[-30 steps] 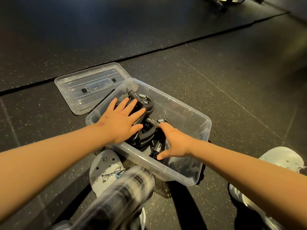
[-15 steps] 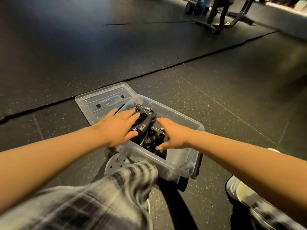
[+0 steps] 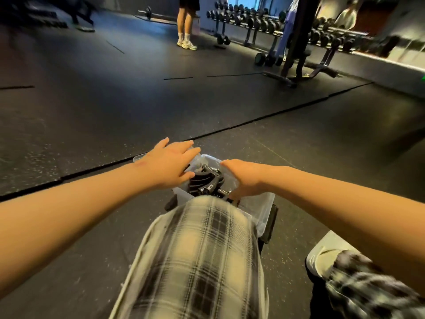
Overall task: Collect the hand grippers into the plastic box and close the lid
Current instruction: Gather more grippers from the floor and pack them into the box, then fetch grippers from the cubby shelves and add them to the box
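On the dark rubber floor [image 3: 92, 111] near dumbbell racks [image 3: 253, 19], the left hand [image 3: 170, 165] and right hand [image 3: 245, 180] are held, fingers extended, over the plastic box [image 3: 264, 208].

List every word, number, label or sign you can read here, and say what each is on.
No text is readable.
A small white label on a black hand gripper in the plastic box is too small and blurred to read.
Any numbers on the dumbbells in the background are too blurred to read.
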